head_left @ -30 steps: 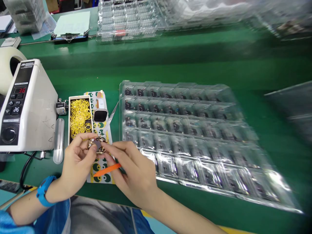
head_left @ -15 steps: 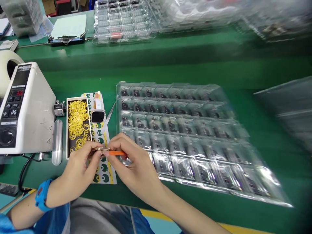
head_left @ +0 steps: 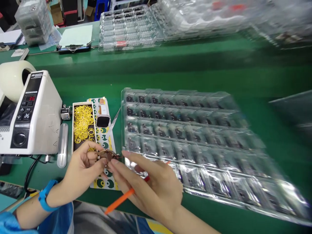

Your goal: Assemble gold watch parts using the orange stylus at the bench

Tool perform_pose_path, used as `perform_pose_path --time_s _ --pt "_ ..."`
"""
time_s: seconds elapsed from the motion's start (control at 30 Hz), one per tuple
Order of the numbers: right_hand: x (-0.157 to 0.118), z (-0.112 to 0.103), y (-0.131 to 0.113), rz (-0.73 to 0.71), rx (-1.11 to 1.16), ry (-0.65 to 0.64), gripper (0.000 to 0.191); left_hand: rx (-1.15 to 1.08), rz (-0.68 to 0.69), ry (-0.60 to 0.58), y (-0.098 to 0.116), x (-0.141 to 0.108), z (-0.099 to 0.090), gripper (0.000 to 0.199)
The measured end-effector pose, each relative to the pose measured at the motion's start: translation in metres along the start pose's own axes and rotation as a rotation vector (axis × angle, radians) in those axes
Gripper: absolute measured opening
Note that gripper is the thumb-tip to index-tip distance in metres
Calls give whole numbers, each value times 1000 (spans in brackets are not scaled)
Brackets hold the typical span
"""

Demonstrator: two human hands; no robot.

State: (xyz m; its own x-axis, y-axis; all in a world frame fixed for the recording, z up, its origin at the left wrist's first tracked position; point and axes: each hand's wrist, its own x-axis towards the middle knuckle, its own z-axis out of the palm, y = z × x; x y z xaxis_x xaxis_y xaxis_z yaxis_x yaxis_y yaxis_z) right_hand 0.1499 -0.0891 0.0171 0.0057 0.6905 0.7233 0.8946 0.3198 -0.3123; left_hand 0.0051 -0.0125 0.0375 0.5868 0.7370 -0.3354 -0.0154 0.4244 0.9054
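My left hand (head_left: 84, 167) pinches a small round, copper-brown part (head_left: 107, 155), like a watch component, between thumb and fingers. My right hand (head_left: 153, 188) is closed around a slim orange stick-like tool (head_left: 119, 202) that lies across the palm, its lower end pointing down and left. Thumb and index finger of that hand meet the round part at its right edge; fine detail there is blurred. Beneath both hands lies a sheet of green and yellow stickers (head_left: 103, 183). Just left of them stands a box (head_left: 73, 130) of yellow rings (head_left: 84, 123).
A smartwatch (head_left: 103, 121) rests on the sticker sheet. To the right spreads a clear compartment tray (head_left: 195, 143) with small dark parts. A white tape dispenser (head_left: 46, 113) stands at left, beside a clear oblong piece (head_left: 62, 146). Clipboard (head_left: 75, 37) and more trays (head_left: 129, 29) sit at the back.
The round part has been tilted so its face shows. The orange tool has swung from between the fingertips to lie back across the right hand. The view has shifted slightly.
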Motion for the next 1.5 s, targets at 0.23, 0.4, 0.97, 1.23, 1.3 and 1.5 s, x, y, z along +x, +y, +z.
perform_pose_path --time_s 0.23,0.4,0.97,1.23,1.3,1.5 --pt "7 12 2 -18 15 0 6 168 81 5 -16 -6 -2 19" --pt "4 9 7 -127 13 -17 6 315 190 7 -19 -9 -4 19" --pt "5 11 5 -111 4 0 10 427 243 12 -19 -11 -5 20" --pt "8 3 3 125 254 -21 10 53 53 66 -10 -1 -4 14" --pt "10 0 7 195 369 -61 11 2 16 47 -7 1 -4 18" --pt "14 3 9 155 568 -251 12 1 -48 15 0 1 -5 19"
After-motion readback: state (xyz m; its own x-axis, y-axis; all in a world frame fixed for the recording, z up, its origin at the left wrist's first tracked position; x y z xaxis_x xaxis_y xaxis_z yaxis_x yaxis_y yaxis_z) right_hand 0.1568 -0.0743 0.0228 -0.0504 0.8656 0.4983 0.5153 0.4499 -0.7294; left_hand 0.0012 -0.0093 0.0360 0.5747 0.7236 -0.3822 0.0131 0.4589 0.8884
